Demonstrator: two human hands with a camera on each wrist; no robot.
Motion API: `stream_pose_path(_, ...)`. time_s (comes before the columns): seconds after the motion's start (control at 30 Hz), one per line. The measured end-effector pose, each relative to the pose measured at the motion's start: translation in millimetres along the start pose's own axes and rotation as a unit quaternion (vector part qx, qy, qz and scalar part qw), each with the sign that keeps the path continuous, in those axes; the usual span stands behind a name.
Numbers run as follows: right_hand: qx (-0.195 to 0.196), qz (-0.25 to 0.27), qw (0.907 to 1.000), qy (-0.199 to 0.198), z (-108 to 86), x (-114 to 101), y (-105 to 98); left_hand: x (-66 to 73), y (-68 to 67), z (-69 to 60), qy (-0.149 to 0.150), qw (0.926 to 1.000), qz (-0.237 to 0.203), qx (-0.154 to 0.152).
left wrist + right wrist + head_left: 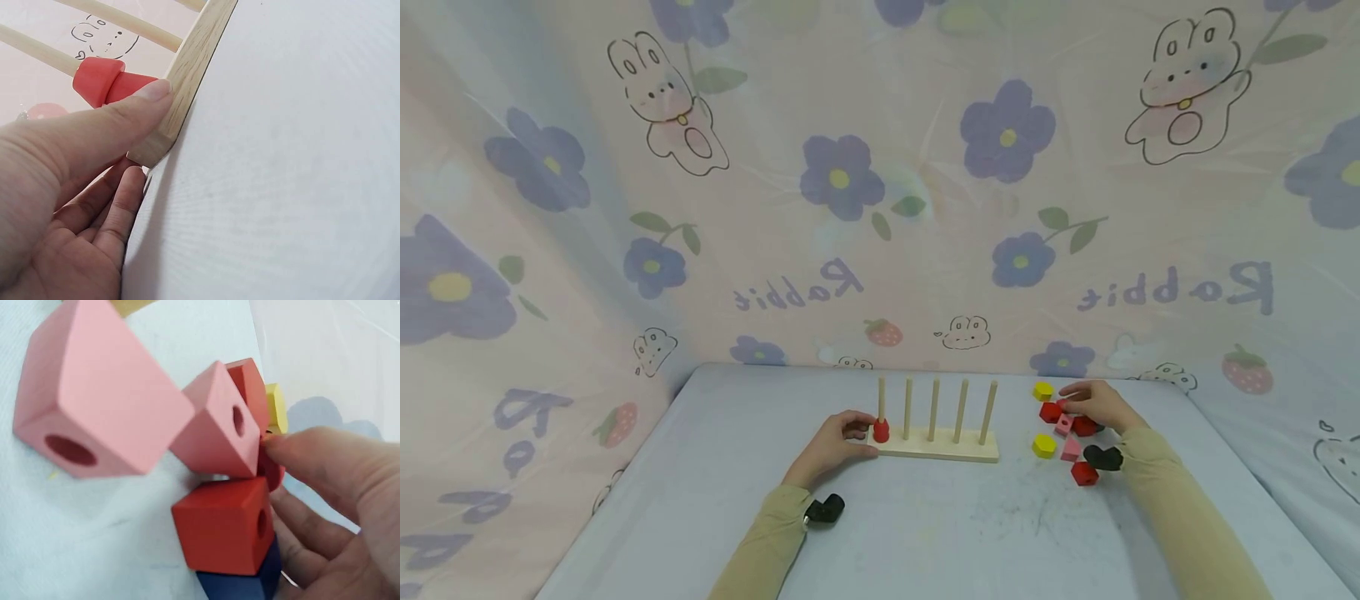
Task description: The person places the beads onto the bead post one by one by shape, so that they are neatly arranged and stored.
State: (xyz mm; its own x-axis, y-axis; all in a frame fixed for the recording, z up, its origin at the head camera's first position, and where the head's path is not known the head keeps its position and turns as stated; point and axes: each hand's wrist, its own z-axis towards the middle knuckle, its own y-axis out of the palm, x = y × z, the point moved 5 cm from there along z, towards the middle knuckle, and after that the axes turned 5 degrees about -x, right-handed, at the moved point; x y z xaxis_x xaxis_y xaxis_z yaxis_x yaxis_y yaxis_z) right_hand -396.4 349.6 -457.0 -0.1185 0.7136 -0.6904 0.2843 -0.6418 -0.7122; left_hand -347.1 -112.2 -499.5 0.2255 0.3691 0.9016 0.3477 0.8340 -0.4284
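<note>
A pale wooden base (pixel 936 448) carries several upright pegs; red pieces (pixel 881 432) are stacked on its leftmost peg. My left hand (pixel 838 446) grips the left end of the base, and in the left wrist view its thumb (pixel 134 112) lies along the wood beside the red pieces (pixel 99 81). Over at the loose blocks, my right hand (pixel 1101 404) pinches a small red rounded piece (pixel 271 472), partly hidden by the fingers and a pink triangular block (pixel 219 425). Close to that hand sits a red block with a hole (pixel 222 528).
Around the right hand lie yellow hexagonal blocks (pixel 1043 446), another pink block (pixel 1071 450) and a red block (pixel 1084 474). A dark blue block (pixel 240 584) shows under a red one. A patterned curtain (pixel 925 250) stands behind the white table (pixel 925 533).
</note>
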Motion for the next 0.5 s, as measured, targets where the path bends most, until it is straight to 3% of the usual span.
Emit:
stream_pose_path(0.23, 0.012, -0.010, 0.9999, 0.005, -3.1, -1.1, -1.7, -0.7, -0.5, 0.5, 0.006, 1.0000, 0.000, -0.002)
stream_pose_path(0.5, 0.102, -0.006, 0.9942, -0.034, -9.8, -19.3, -17.7, -0.7, -0.9, 0.0, 0.002, 1.0000, -0.003, -0.001)
